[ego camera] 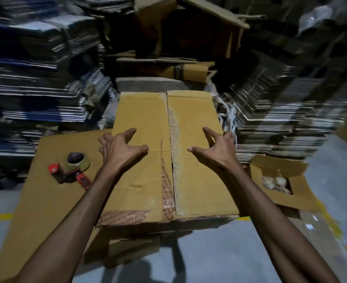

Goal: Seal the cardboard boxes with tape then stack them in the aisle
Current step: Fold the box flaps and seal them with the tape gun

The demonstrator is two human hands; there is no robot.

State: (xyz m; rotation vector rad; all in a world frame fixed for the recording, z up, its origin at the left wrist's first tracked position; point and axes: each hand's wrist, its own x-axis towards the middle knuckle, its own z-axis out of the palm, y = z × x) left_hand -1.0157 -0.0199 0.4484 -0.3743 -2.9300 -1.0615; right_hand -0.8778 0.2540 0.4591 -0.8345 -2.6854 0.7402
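Head view: looks down over two bare forearms reaching forward across a grey concrete floor (209, 260).
Brown corrugated cardboard box (146, 160): lies in the middle of the view, resting on flattened cardboard on the floor; its long axis runs away from the person, near end low in the picture, far end toward the stacks.
Box top: two flaps meet along a centre seam (173, 160) that follows the long axis; the paper beside the seam is torn, showing ribbed core, and scraps of old printed tape cling to the near edge.
Left hand (121, 149): over the left flap, fingers spread and bent like claws, grasping nothing; whether the fingertips touch the flap cannot be told.
Right hand (215, 149): over the right flap near the box's right edge, fingers likewise splayed and curved, holding nothing.
Red-handled tape dispenser with a roll of clear tape (72, 168): lies left of the box on a flat brown cardboard sheet (36, 201), apart from both hands.
Small open cardboard carton (280, 180): right of the box, flaps up, pale contents inside.
Stacks of flattened cartons (36, 78): blurred, behind and to both sides.
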